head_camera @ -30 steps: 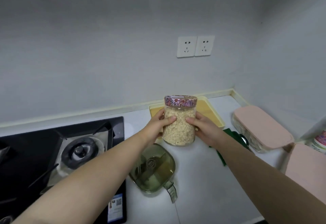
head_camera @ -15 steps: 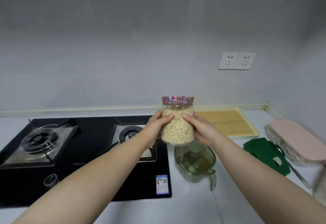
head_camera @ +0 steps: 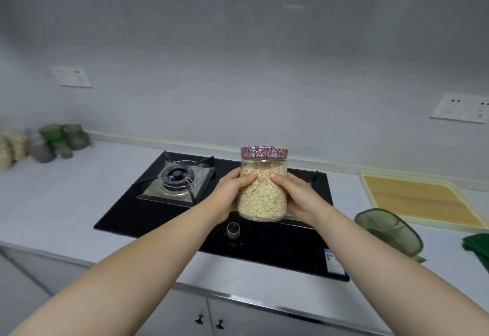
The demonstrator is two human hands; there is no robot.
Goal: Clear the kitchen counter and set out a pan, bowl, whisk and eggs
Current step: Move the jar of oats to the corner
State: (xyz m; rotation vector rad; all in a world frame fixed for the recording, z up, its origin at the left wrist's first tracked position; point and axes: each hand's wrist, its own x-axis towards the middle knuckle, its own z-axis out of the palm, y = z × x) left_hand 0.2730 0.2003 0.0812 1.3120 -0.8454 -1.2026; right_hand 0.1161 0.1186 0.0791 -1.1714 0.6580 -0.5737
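Observation:
A glass jar of oats (head_camera: 263,193) with a pink flowered lid is held upright in the air over the black gas hob (head_camera: 169,211). My left hand (head_camera: 230,193) grips its left side and my right hand (head_camera: 296,196) grips its right side, thumbs across the front. No pan, bowl, whisk or eggs are in view.
Several jars and bags (head_camera: 39,142) stand at the far left of the white counter (head_camera: 66,190). A green lidded container (head_camera: 389,230), a wooden tray (head_camera: 420,200) and a dark green cloth (head_camera: 477,247) lie to the right of the hob. Cabinet doors (head_camera: 238,317) run below the counter edge.
Both hands have carried the jar leftward, from above the tray and green container to above the hob. The view has swung left, bringing the jars at the far left into sight.

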